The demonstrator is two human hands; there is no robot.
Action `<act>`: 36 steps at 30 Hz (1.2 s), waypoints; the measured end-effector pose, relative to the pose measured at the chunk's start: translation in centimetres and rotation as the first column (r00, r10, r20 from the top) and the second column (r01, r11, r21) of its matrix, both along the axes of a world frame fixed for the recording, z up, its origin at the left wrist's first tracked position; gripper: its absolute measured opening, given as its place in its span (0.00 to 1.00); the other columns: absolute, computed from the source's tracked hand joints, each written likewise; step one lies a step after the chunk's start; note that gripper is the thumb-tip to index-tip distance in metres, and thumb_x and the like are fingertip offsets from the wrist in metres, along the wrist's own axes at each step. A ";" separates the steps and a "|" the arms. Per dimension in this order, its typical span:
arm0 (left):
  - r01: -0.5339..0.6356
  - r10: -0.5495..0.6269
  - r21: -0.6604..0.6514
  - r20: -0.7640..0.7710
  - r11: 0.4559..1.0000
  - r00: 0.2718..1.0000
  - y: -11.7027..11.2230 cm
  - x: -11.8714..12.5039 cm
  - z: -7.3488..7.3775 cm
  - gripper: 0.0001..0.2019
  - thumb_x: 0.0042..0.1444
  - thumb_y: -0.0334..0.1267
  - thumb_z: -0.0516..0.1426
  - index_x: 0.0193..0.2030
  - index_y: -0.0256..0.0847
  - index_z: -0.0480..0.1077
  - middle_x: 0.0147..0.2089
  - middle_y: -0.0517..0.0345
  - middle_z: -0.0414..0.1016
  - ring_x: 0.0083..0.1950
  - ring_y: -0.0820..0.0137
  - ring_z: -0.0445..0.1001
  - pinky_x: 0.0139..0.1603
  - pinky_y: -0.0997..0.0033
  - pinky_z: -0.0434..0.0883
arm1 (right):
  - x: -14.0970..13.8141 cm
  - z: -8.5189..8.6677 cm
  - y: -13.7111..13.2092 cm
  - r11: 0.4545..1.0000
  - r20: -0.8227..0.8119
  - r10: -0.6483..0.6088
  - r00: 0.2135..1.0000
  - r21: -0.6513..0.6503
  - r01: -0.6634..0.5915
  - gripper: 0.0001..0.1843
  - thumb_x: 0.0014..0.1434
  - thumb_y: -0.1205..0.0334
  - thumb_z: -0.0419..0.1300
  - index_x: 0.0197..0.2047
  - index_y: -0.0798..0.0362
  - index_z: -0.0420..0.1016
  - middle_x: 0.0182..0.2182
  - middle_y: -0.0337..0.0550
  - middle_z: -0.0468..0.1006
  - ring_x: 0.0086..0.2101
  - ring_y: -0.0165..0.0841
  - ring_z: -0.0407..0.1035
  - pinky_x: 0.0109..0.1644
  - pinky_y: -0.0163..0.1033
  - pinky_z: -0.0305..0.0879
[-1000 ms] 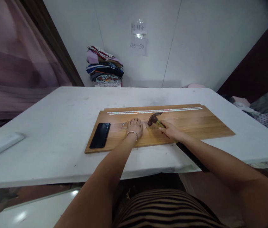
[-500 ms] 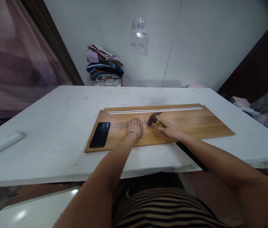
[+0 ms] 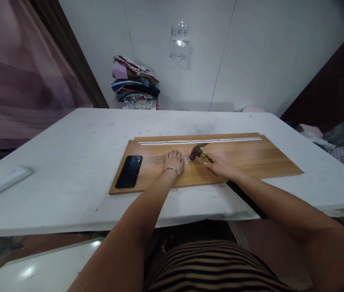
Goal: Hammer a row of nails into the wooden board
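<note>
My right hand (image 3: 217, 165) is wrapped round a claw hammer (image 3: 196, 153) close to its rusty head. The hammer's face hangs just over the wooden board (image 3: 251, 162), and its long dark handle runs back under my right forearm. Lying flat on the board, left of the hammer head, is my left hand (image 3: 174, 161), fingers stretched forward, a silver bangle at the wrist. Thin metal pieces, perhaps nails (image 3: 160, 159), lie against its left side; they are too small to make out fully.
A black phone (image 3: 129, 171) rests on the board's left end. Two white marked strips (image 3: 199, 141) run along its far side. The board lies on a white table (image 3: 68, 162). Folded clothes (image 3: 135, 83) are stacked behind, and a white long object (image 3: 4, 182) is at the left.
The view has shifted very slightly. The hammer head appears marginally higher or unchanged over the board, and both hands keep their places.
</note>
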State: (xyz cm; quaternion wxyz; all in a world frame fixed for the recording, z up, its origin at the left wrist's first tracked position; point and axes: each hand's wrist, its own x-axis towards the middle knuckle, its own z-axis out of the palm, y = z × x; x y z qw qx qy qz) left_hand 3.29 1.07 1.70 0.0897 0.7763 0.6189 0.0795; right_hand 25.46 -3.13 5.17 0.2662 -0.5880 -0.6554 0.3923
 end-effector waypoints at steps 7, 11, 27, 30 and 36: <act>-0.014 0.014 -0.001 -0.017 1.000 1.000 0.1 0.0 -0.2 0.21 0.76 0.38 0.47 0.66 0.41 0.74 0.75 0.45 0.71 0.76 0.56 0.66 0.78 0.55 0.61 | -0.4 0.5 -0.2 0.996 0.091 -0.049 0.995 -0.076 0.056 0.16 0.64 0.65 0.62 0.55 0.53 0.79 0.29 0.38 0.77 0.29 0.32 0.68 0.37 0.36 0.68; -0.012 0.012 -0.018 -0.015 1.000 1.000 0.1 0.0 0.0 0.22 0.76 0.38 0.47 0.68 0.41 0.73 0.77 0.45 0.69 0.78 0.55 0.64 0.79 0.54 0.60 | -0.3 0.4 -0.3 0.996 0.093 -0.047 0.995 -0.066 0.053 0.18 0.64 0.66 0.63 0.57 0.53 0.80 0.29 0.39 0.78 0.29 0.32 0.69 0.38 0.36 0.69; -0.015 0.015 -0.013 -0.020 1.000 1.000 0.1 0.1 -0.1 0.21 0.76 0.38 0.47 0.67 0.39 0.74 0.77 0.44 0.70 0.78 0.56 0.64 0.79 0.54 0.60 | -0.7 0.9 -0.6 0.992 0.059 -0.048 0.997 -0.111 0.054 0.20 0.65 0.66 0.62 0.59 0.53 0.79 0.26 0.36 0.75 0.25 0.30 0.65 0.33 0.34 0.65; -0.012 0.012 -0.012 -0.020 1.000 1.000 0.2 0.0 -0.3 0.21 0.76 0.38 0.47 0.66 0.39 0.75 0.76 0.44 0.71 0.77 0.56 0.65 0.79 0.54 0.61 | -0.8 1.0 -0.5 0.990 0.053 -0.062 0.997 -0.125 0.068 0.20 0.65 0.67 0.62 0.60 0.53 0.78 0.26 0.35 0.74 0.24 0.29 0.64 0.30 0.33 0.63; -0.016 0.016 0.005 0.002 1.000 1.000 0.2 0.0 -0.4 0.22 0.75 0.38 0.48 0.67 0.40 0.75 0.76 0.43 0.70 0.77 0.55 0.64 0.79 0.53 0.61 | -0.8 0.8 -0.6 0.990 0.048 -0.064 0.997 -0.120 0.070 0.20 0.65 0.68 0.61 0.59 0.52 0.76 0.23 0.32 0.71 0.22 0.28 0.63 0.27 0.31 0.60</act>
